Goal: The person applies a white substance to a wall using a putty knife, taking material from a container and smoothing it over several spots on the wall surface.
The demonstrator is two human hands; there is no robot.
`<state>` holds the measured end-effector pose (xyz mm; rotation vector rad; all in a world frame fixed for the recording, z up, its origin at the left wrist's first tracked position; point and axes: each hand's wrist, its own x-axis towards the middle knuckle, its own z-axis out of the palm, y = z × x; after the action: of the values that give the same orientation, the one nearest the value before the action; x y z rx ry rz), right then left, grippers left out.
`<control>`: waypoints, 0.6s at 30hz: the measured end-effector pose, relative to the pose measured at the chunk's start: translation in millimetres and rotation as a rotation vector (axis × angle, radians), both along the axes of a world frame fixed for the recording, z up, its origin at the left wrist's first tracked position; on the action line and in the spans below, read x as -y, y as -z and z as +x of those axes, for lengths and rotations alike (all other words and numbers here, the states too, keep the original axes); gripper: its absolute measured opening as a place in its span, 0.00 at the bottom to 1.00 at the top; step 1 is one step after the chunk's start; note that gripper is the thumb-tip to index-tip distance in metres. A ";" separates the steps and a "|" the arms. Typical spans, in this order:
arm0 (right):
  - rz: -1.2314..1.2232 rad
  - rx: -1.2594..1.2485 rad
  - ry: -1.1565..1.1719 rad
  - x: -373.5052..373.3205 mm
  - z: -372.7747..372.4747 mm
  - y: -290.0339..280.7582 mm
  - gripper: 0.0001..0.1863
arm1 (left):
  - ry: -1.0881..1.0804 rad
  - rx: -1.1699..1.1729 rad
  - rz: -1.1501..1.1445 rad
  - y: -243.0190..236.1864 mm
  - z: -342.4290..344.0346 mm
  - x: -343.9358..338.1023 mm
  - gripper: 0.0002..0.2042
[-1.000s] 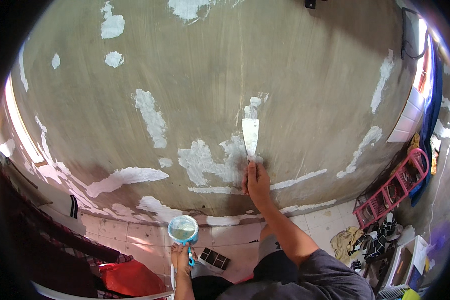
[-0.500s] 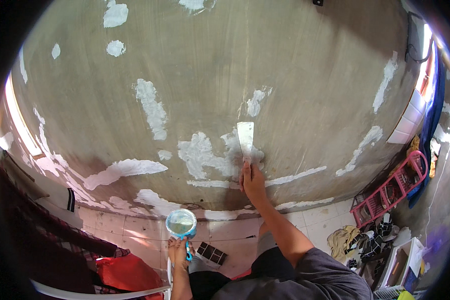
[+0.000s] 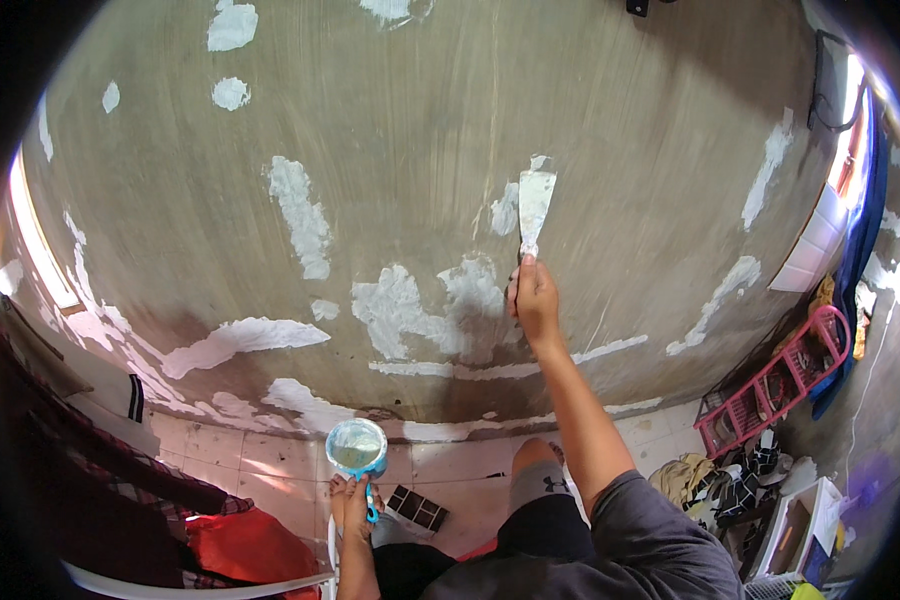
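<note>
My right hand [image 3: 536, 300] is wrapped round the handle of a putty knife [image 3: 536, 205], its wide metal blade pointing up against the grey-brown wall [image 3: 410, 190]. Behind the blade is a small white filler patch [image 3: 504, 212], showing at its left and just above its edge. Low at the left, my left hand [image 3: 351, 503] grips a blue dipper [image 3: 358, 447] by its handle. A pale, whitish paste lies inside the dipper. Below the knife, a larger white filler patch [image 3: 400, 305] spreads over the wall.
More filler patches dot the wall, with a long strip [image 3: 450, 371] low down. On the right a pink plastic rack [image 3: 770, 385] leans near a pile of cloth [image 3: 685, 478]. A red bag [image 3: 250, 550] lies at lower left. Light tiles [image 3: 440, 462] cover the floor.
My right hand has moved the putty knife up and to the right, from the large patch to the small one. The left hand and dipper stay nearly in place.
</note>
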<state>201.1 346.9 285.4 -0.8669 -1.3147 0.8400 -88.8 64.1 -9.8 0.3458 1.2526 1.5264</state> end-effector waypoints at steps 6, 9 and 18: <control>-0.004 0.072 -0.031 7.1 -2.6 48.6 0.24 | 0.025 -0.022 0.004 0.7 0.5 0.0 0.10; 0.093 -0.076 -0.061 20.8 1.5 37.6 0.24 | 0.053 -0.013 0.025 -2.8 1.1 -1.5 0.09; 0.000 0.060 -0.038 8.9 -3.9 20.0 0.24 | 0.036 -0.053 0.013 9.5 -2.8 -2.9 0.09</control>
<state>197.2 338.0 265.5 -0.8749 -1.3870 0.8495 -91.6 67.0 -19.3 0.4174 1.2720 1.5035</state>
